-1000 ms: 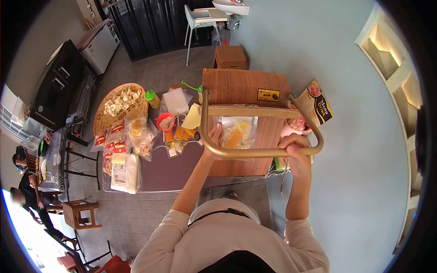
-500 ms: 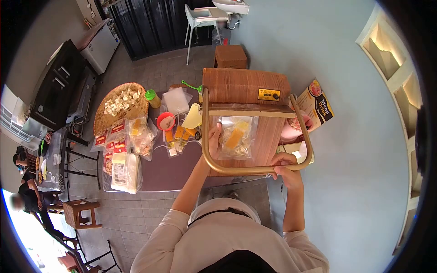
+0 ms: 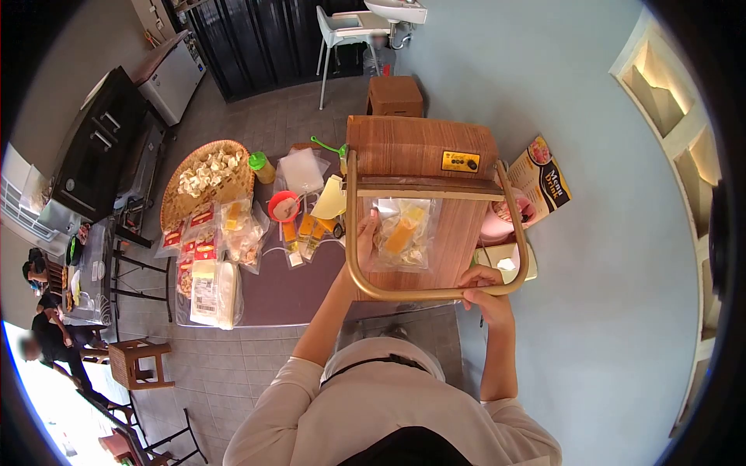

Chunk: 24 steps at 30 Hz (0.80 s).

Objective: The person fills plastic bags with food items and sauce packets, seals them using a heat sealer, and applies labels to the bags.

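Observation:
A wood-grain sealing machine with a small yellow control panel stands on the table, its looped gold handle bar swung down towards me. Inside the loop, a clear plastic bag with pale pieces and an orange packet lies against the machine. My left hand holds the bag's left edge, partly hidden behind the bar. At the lower right corner, my right hand has its fingers wrapped round the handle bar.
Left of the machine are a red bowl, orange sachets, filled bags and a woven basket of pale pieces. A menu and pink container stand right, near the wall. Another person sits far left.
Almost nothing differs. The handle bar sits very slightly lower at its front edge, and my right hand has shifted a little with it. My left hand stays at the bag.

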Tool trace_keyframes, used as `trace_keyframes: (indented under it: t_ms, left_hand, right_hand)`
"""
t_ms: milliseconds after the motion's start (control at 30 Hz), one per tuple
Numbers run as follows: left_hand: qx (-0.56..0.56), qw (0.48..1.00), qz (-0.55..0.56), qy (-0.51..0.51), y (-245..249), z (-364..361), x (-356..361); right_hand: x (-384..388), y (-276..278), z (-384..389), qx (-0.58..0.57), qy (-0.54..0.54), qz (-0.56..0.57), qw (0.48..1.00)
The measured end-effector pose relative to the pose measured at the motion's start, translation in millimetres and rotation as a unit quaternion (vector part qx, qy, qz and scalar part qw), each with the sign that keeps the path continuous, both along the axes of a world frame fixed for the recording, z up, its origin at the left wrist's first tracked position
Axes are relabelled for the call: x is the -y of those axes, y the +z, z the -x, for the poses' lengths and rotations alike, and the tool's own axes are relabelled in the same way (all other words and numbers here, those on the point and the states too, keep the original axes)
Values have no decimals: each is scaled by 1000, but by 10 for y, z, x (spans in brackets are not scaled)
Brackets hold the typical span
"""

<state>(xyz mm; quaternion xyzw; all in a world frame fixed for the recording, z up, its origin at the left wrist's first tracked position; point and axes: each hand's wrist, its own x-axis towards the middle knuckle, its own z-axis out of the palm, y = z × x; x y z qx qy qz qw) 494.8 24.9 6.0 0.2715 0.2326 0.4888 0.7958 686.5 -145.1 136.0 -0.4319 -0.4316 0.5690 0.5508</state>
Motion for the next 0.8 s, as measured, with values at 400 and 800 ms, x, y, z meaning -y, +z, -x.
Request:
trace_keyframes:
  t_ms: [400, 800]
  left_hand:
    - [-56, 998, 15, -6, 186, 24, 43]
    - [-30, 999, -2, -16, 303, 8, 84]
  right_hand:
    - [25, -140, -25, 0, -2, 22, 1000]
    - [23, -123, 40, 13, -31, 31, 999]
